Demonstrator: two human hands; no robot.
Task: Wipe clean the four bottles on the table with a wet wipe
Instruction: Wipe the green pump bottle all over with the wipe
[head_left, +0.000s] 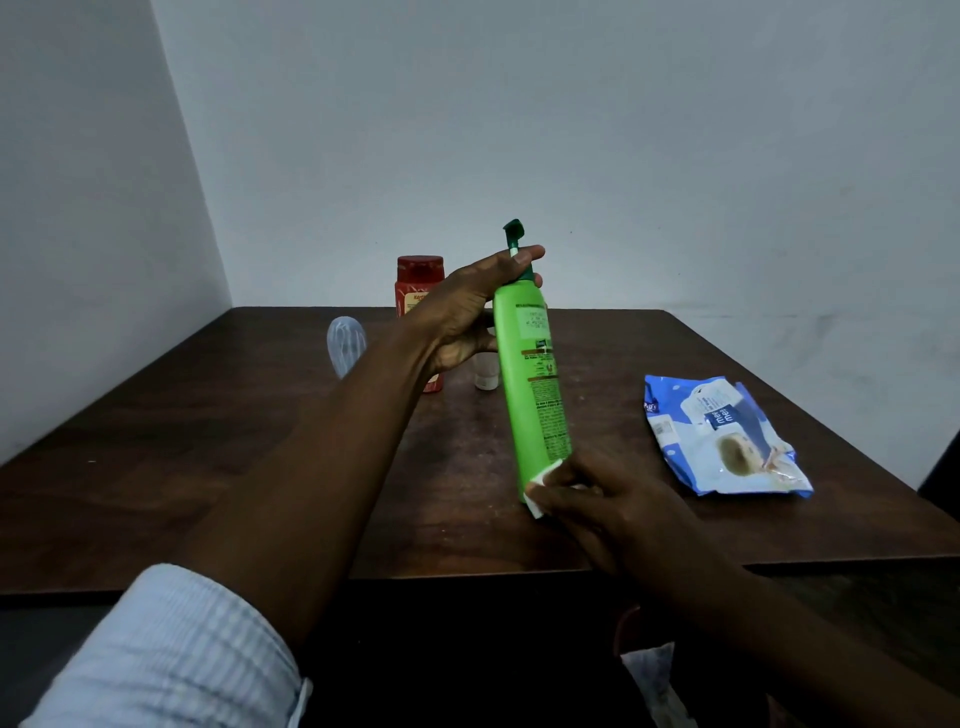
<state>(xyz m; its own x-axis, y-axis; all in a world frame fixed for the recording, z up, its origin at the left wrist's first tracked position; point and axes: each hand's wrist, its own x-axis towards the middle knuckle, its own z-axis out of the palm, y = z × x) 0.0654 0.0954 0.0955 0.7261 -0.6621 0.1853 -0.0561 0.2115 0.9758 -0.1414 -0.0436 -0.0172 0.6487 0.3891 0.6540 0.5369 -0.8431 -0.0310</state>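
Observation:
A tall green pump bottle (532, 384) is held tilted above the table, its dark green pump at the top. My left hand (467, 312) grips it around the neck and shoulder. My right hand (587, 493) presses a folded white wet wipe (540, 488) against the bottle's bottom end. Behind my left hand stands a red bottle (418, 283), partly hidden. A small white bottle (487, 371) stands beside it, mostly covered by my hand and the green bottle. A clear bottle (345, 345) sits to the left.
A blue and white wet wipe pack (722, 441) lies on the right side of the dark wooden table (208, 467). Pale walls meet in a corner behind the table's far left. The table's near edge runs just under my forearms.

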